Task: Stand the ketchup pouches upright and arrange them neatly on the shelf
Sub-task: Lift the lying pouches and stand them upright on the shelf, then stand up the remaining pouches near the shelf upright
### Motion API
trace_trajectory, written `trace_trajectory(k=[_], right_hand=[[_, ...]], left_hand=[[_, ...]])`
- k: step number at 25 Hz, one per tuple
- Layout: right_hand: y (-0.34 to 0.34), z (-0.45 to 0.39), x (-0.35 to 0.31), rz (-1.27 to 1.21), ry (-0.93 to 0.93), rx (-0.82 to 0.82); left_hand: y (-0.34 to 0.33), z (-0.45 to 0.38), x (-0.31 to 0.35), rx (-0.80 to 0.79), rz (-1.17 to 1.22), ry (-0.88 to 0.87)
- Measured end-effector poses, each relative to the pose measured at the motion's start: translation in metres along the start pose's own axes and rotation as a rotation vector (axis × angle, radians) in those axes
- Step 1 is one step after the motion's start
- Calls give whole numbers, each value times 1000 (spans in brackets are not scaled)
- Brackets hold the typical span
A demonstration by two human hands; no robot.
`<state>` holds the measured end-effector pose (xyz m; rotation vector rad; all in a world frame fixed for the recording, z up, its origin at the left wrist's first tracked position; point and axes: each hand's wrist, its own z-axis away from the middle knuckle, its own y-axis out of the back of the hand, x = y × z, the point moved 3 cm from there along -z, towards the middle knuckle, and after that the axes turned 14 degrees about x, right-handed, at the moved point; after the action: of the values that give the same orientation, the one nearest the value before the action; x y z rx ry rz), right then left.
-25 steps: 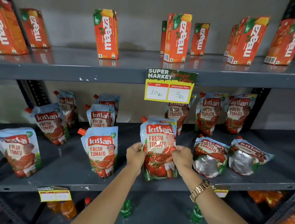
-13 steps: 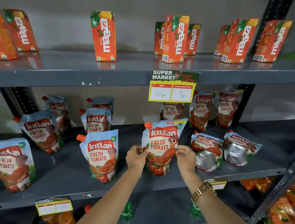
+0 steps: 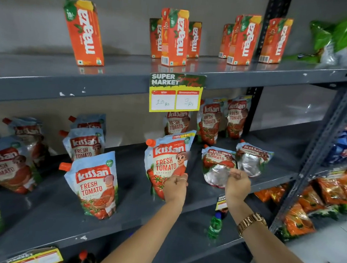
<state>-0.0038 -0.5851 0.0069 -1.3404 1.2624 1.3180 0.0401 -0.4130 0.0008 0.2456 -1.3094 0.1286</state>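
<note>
The fingers of the left hand [image 3: 175,187] are curled against the lower front of an upright, glossy white-and-red plastic ketchup pouch with an orange corner spout [image 3: 166,162]. They seem to steady it more than squeeze it, though from behind the knuckles I cannot tell how firmly they close. The right hand [image 3: 238,185] has its fingers bent loosely, fingertips touching or just short of the bottom edge of a fallen ketchup pouch lying on its back with its silvery base showing [image 3: 217,166]. It grips nothing that I can see.

Holding the standing pouch by its lower part probably keeps its soft, heavy base planted while the other hand goes for the next one. That pouch stands at the front middle of the grey metal middle shelf [image 3: 181,222], leaning slightly. Just right of the fallen pouch lies a second toppled pouch [image 3: 251,161], also base-forward. These two look like the work remaining.

Behind them, three pouches stand against the back wall [image 3: 210,122]. To the left, another front pouch [image 3: 95,185] stands well apart, with more rows behind it and further left. A yellow and green price tag [image 3: 176,93] hangs from the shelf above, where orange juice cartons [image 3: 84,33] stand.
</note>
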Motion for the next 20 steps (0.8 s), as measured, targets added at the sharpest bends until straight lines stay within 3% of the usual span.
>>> trace_trajectory(k=[5,8,15,20], right_hand=[[9,-29,9,124,-107,-70],[-2,-54,15,235,-145,-223],[-30,-87,24,372,-223,-619],[-43,-106,31,333,-330,-766]], left_hand=[[-33,2,1,-26,-162,-20],[-56,3,10,27,-189,-38],[-122,2,13,75,-100,138],[-135,-23,2,21,-15,283]])
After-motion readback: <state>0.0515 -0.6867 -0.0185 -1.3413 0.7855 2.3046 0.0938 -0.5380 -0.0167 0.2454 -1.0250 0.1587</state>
